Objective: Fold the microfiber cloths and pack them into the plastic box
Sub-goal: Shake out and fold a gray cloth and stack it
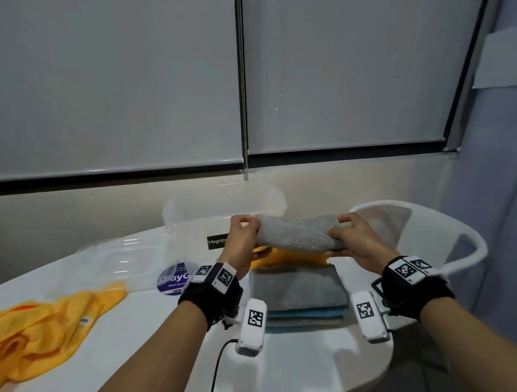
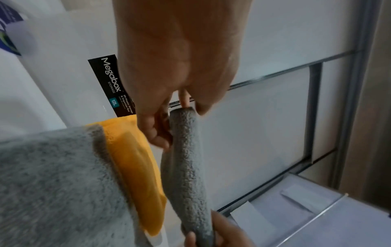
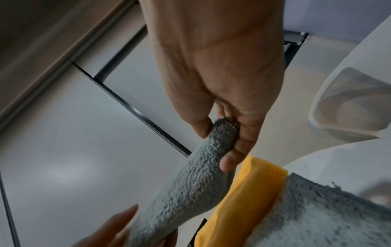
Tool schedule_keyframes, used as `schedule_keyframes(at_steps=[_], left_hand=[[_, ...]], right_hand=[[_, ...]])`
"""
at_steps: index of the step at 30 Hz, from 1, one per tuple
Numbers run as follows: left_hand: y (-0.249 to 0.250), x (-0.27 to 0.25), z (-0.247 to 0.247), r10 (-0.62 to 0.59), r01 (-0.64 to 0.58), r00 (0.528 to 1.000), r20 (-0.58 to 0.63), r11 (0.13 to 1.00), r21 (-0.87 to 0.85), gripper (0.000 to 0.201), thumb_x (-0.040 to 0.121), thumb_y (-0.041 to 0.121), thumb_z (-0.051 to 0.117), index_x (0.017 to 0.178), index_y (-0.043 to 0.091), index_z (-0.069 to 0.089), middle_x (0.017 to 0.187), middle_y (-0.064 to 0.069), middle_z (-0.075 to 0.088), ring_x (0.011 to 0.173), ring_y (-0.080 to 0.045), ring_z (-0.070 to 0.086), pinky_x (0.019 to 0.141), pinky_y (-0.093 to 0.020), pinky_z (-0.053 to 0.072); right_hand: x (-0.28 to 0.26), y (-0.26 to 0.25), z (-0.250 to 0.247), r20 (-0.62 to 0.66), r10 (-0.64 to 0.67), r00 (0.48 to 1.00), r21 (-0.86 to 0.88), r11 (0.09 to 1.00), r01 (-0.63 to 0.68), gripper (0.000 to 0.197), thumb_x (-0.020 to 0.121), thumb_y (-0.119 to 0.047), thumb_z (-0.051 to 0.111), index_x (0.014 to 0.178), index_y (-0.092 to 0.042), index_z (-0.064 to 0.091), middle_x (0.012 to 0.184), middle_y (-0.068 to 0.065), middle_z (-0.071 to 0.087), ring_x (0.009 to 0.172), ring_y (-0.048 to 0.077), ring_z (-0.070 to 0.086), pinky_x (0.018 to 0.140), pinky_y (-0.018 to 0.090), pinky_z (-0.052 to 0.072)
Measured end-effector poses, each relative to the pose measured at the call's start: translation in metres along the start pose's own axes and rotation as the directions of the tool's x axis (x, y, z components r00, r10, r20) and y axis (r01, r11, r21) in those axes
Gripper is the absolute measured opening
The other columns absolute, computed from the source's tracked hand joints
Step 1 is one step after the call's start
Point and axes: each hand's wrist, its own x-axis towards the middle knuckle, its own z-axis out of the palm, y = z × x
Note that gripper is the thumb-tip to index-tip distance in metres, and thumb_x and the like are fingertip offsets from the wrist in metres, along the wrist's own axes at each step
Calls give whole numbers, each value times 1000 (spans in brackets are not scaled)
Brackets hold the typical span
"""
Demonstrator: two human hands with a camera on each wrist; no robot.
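A folded grey microfiber cloth [image 1: 300,232] [image 2: 186,167] [image 3: 190,180] hangs in the air between both hands, just in front of the clear plastic box [image 1: 189,219] with a black label [image 2: 110,85]. My left hand [image 1: 244,230] [image 2: 175,117] pinches its left end and my right hand [image 1: 339,232] [image 3: 224,133] grips its right end. Below them a stack of folded cloths [image 1: 298,292] lies on the white table [image 1: 301,368]: grey on top, blue layers under it, an orange one [image 1: 296,255] [image 2: 135,163] [image 3: 245,197] at the far side.
A crumpled orange cloth [image 1: 40,325] lies at the table's left front. The clear lid [image 1: 126,266] with a blue round sticker [image 1: 175,278] rests left of the stack. A white plastic chair [image 1: 424,233] stands at the right. Window blinds [image 1: 107,74] fill the wall behind.
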Motion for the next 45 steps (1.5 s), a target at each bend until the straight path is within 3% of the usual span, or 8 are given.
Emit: schedule_keyframes(at_steps=[5, 9, 19, 25, 28, 30, 34, 45], left_hand=[[-16, 13, 3, 148, -151, 989, 29, 976, 160, 21, 88, -8, 57, 100, 6, 66, 111, -22, 60, 85, -27, 64, 74, -36, 61], [-44, 22, -4, 299, -258, 952, -59, 893, 369, 26, 91, 3, 60, 97, 23, 76, 103, -3, 73, 86, -17, 67, 82, -33, 57], [-55, 34, -16, 163, -114, 987, 11, 639, 761, 30, 92, 17, 58, 117, 19, 74, 126, -10, 67, 123, -29, 57, 109, -42, 43], [-32, 19, 2, 472, -466, 825, 312, 254, 847, 31, 101, 23, 50, 127, 16, 66, 140, -6, 50, 129, -24, 41, 112, -40, 37], [-27, 23, 16, 338, -604, 773, 537, 136, 785, 27, 103, 26, 45, 112, 15, 68, 121, -7, 62, 114, -25, 53, 104, -44, 43], [-29, 29, 21, 164, -582, 809, 564, 94, 808, 31, 105, 28, 43, 114, 10, 65, 114, -11, 61, 108, -30, 56, 98, -45, 45], [-33, 40, 13, 20, -452, 890, 455, 158, 878, 38, 105, 31, 42, 126, 9, 64, 123, -16, 65, 116, -32, 60, 99, -40, 48], [-29, 49, 6, -92, -395, 892, 442, 315, 863, 38, 106, 33, 42, 138, 21, 59, 129, -12, 64, 115, -27, 60, 103, -33, 44]], right_hand=[[28, 15, 6, -116, -64, 991, -117, 992, 51, 38, 82, -10, 74, 107, -11, 46, 105, 18, 57, 90, 32, 65, 69, 52, 62], [38, 24, 13, -129, -155, 979, -214, 969, 125, 28, 85, -10, 74, 92, -15, 48, 87, 10, 57, 77, 22, 59, 66, 38, 54], [54, 39, 28, -39, -139, 989, -574, 814, 92, 35, 90, -20, 68, 61, -18, 49, 57, -2, 53, 63, 20, 53, 67, 29, 40], [40, 5, 18, -19, -420, 907, -709, 646, 284, 14, 89, -26, 69, 94, -15, 62, 100, 3, 58, 95, 20, 51, 85, 37, 46], [33, -6, 23, 89, -488, 869, -710, 581, 399, 5, 86, -21, 73, 89, -19, 69, 96, -1, 65, 92, 16, 58, 79, 31, 47], [34, -4, 28, 201, -396, 896, -705, 576, 413, 4, 84, -19, 74, 87, -19, 76, 89, -1, 73, 86, 16, 66, 79, 33, 54], [44, 19, 33, 271, -209, 940, -775, 531, 342, 23, 80, -17, 77, 103, -15, 79, 99, 1, 75, 92, 14, 67, 88, 30, 53], [56, 17, 41, 251, 23, 968, -833, 515, 204, 20, 81, -16, 77, 101, -16, 79, 88, -1, 70, 82, 14, 62, 70, 23, 45]])
